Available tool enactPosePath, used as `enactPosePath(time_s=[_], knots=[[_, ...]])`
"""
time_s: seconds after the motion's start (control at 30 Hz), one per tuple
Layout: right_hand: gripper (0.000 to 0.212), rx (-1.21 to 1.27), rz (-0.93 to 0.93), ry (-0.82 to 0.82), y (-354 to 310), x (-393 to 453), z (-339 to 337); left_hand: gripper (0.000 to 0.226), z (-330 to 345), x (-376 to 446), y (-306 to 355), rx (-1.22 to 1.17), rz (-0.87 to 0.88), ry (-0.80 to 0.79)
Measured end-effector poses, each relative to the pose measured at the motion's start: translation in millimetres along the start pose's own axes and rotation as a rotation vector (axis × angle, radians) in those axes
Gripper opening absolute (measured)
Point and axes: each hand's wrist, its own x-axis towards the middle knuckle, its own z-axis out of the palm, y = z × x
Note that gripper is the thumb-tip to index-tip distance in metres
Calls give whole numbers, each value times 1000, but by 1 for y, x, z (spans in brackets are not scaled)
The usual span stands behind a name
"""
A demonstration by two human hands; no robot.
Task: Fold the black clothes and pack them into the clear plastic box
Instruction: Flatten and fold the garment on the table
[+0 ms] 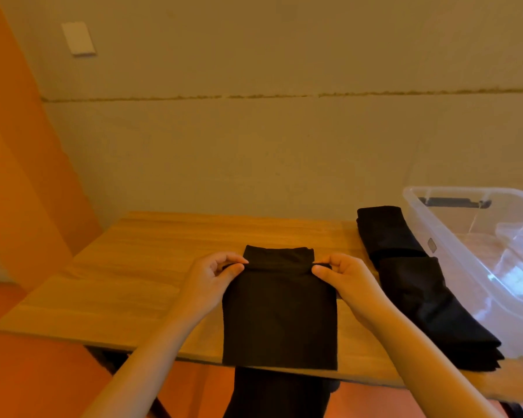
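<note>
On the wooden table (139,267) I count three black garments, my left hand (213,274) and right hand (341,277) pinching the flat, half-folded black garment (280,315) beside one clear plastic box (477,236).

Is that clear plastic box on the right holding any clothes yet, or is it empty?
Empty, as far as shows: the clear plastic box has no lid and only bare bottom visible. Two folded black clothes lie beside it on the table.

Your clear plastic box (453,236) is running off the frame's right edge; the black garment (280,315) is hanging off the counter (151,267), cut off at the bottom.
</note>
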Motion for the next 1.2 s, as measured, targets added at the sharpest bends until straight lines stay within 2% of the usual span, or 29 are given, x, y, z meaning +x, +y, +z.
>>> enactPosePath(time_s=[0.1,0.2,0.37,0.5,0.67,0.77,0.93,1.1,1.2], knots=[[8,-27,40,43,-1,43,-1,20,9,46,-13,23,-67,-23],[9,-177,62,77,9,93,-1,17,21,96,-36,78,-125,-30],[14,-447,77,106,52,131,3,16,36,128,-85,287,-213,-107],[27,-516,22,160,70,134,2,23,38,130,-105,382,-136,-14],[30,-498,51,129,75,139,-2,16,39,134,-108,488,-121,-36],[22,-491,43,166,73,138,0,12,34,134,-110,493,-157,13],[18,-415,7,210,66,132,2,18,34,129,-107,449,-187,-54],[18,-366,-44,222,50,136,0,14,37,132,-84,179,-145,40],[18,-444,-8,244,55,156,-3,3,41,149,-89,239,-184,37]])
